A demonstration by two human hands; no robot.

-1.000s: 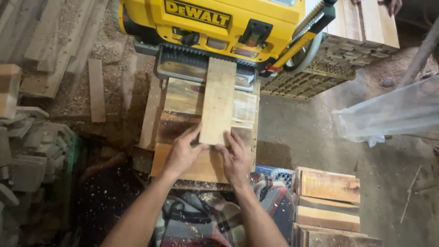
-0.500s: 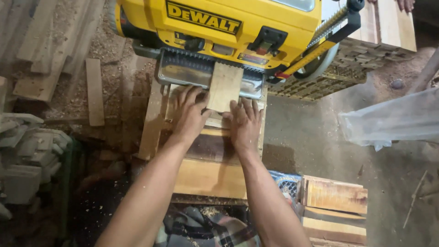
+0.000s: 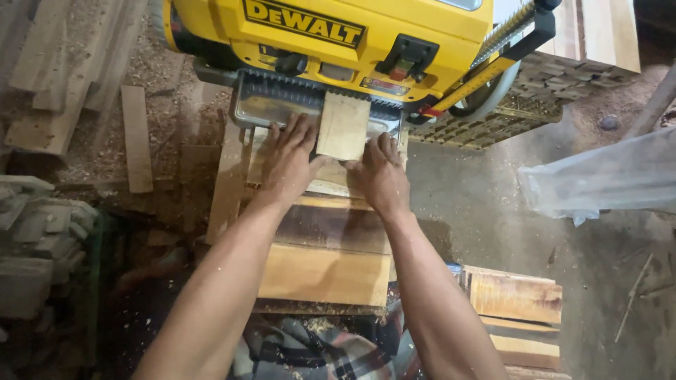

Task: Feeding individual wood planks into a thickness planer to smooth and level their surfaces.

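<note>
1. Left hand [image 3: 290, 163] lies flat, fingers spread, touching the board's [image 3: 343, 127] left edge.
2. The board sits half inside the yellow planer [image 3: 331, 42]; keep it straight.
3. Right hand [image 3: 380, 176] presses flat, holding nothing; keep fingertips clear.

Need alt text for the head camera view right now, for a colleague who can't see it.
Two bare hands, the left hand and the right hand, press flat beside a short wooden board entering a yellow thickness planer. More boards lie stacked beneath the forearms, with sawdust on the floor.
</note>
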